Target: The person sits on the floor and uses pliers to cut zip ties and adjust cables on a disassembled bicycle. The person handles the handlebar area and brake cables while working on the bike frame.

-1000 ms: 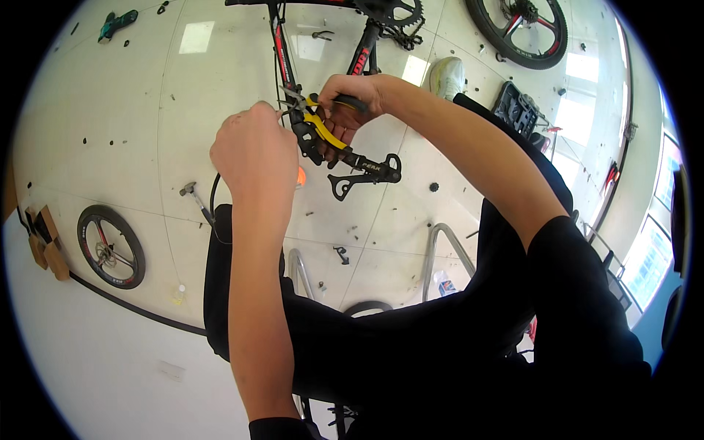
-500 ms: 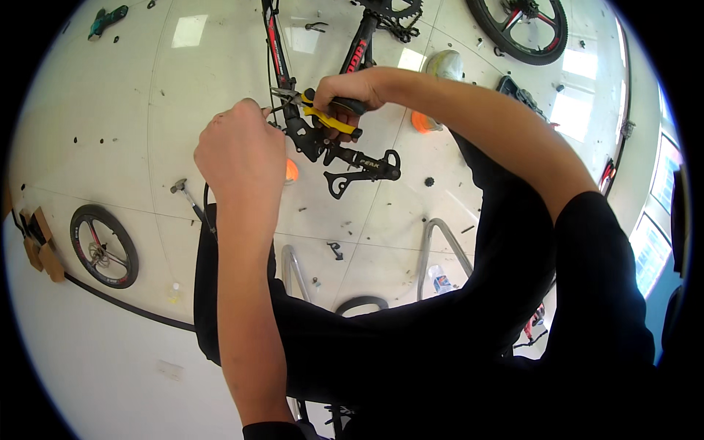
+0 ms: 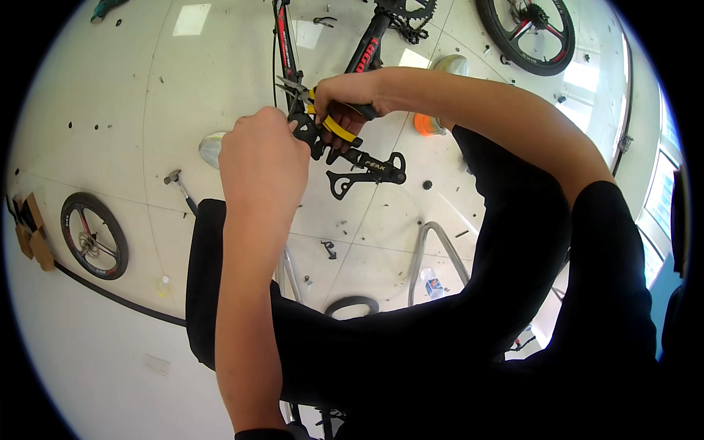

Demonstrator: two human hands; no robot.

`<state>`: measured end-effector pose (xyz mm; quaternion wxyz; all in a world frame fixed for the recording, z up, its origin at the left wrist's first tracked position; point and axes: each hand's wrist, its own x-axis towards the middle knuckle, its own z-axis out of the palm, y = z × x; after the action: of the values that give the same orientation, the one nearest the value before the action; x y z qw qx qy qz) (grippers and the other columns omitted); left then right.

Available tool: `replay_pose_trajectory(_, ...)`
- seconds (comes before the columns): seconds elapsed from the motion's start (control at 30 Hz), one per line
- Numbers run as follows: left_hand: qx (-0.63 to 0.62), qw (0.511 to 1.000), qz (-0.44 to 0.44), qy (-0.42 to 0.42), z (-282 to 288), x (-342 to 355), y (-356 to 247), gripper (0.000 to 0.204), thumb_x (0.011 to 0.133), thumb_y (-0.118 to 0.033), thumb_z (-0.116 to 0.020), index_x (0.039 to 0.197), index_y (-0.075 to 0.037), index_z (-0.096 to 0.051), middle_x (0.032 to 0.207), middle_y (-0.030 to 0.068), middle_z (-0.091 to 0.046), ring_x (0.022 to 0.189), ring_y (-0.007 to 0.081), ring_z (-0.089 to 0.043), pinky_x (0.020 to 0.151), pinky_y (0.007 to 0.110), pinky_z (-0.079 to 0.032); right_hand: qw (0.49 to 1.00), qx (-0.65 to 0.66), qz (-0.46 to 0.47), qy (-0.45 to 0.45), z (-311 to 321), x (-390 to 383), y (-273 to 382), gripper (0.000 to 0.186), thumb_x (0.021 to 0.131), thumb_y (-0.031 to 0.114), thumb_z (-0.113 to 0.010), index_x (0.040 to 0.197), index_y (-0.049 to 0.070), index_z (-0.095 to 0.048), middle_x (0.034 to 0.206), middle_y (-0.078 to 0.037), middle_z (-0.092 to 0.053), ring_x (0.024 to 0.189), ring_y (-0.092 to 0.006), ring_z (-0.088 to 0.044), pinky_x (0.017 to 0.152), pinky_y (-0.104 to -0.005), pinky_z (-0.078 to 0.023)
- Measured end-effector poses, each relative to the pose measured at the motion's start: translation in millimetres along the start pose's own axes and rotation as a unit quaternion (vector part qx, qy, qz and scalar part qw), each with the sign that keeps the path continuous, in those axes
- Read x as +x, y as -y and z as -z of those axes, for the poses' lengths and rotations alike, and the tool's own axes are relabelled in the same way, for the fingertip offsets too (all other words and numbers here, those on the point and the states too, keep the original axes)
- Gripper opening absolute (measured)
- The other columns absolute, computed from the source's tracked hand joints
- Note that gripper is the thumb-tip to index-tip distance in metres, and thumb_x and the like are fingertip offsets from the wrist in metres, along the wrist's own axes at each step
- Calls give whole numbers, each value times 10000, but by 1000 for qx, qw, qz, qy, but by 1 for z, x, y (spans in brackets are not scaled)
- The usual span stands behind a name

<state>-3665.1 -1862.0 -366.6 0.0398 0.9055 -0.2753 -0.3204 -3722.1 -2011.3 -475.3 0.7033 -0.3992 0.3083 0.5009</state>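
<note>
My right hand (image 3: 345, 95) is wrapped round a pair of pliers with yellow and black handles (image 3: 342, 132). Their metal jaws (image 3: 292, 88) stand apart beside a black and red bicycle frame tube (image 3: 286, 51). Close below the jaws is my left hand (image 3: 264, 150), a fist with its back toward me. Its fingertips are hidden, and so is whatever they grip. Just right of that fist a black rear derailleur (image 3: 370, 167) hangs at the frame's end, partly covered by my right hand. A thin black cable (image 3: 275, 66) runs along the tube.
Bicycle wheels lie at the upper right (image 3: 528, 33) and lower left (image 3: 94, 236). A hammer (image 3: 180, 189) rests on the tiled floor by my left knee, among scattered small parts. Metal tube legs (image 3: 418, 257) and a plastic bottle (image 3: 431, 284) are near my legs. An orange-based container (image 3: 429, 125) stands right.
My left hand has shifted right and slightly down, closer to the derailleur. The pliers' jaws look wider apart. The cable stretch below my left hand no longer shows. The whole view has shifted slightly.
</note>
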Motion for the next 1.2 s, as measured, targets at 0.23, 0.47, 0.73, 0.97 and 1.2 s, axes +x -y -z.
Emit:
replay_pose_trajectory(0.23,28,999,-26,-33,0,-1,5,137,736,-117,-620,779,9,-649,775,203,-630,757,348,-626,666,402,-497,989,-132,-11,-61,-1,-8,9,231,800,234,-527,833,6,-539,722,-121,-577,559,-235,-589,560,-352,-527)
replay_pose_trajectory(0.47,5,999,52,13,16,13,19,181,798,-177,-585,780,-9,-650,760,203,-628,764,357,-621,658,419,-487,965,-250,-46,-69,-2,-25,29,267,782,217,-501,864,-36,-529,743,-145,-578,648,-261,-618,601,-387,-543)
replay_pose_trajectory(0.73,-10,998,21,53,0,7,14,218,831,-197,-562,811,9,-631,805,215,-634,786,378,-616,691,436,-481,977,-146,-125,87,40,-32,16,295,761,136,-480,962,-80,-505,902,-218,-624,871,-296,-645,800,-522,-527)
replay_pose_trajectory(0.97,58,997,-38,40,-33,-4,3,167,790,-117,-517,804,8,-626,826,238,-636,812,397,-621,709,451,-493,934,-337,-95,-74,39,-38,-35,301,725,107,-452,942,-96,-502,852,-216,-604,718,-308,-648,652,-511,-559)
replay_pose_trajectory(1.2,65,993,-75,66,-52,-23,-19,219,823,-172,-493,859,-4,-629,813,241,-631,810,404,-611,712,472,-478,961,-229,-156,-4,58,-59,-44,274,737,95,-433,920,-79,-538,871,-220,-625,753,-311,-662,705,-487,-548)
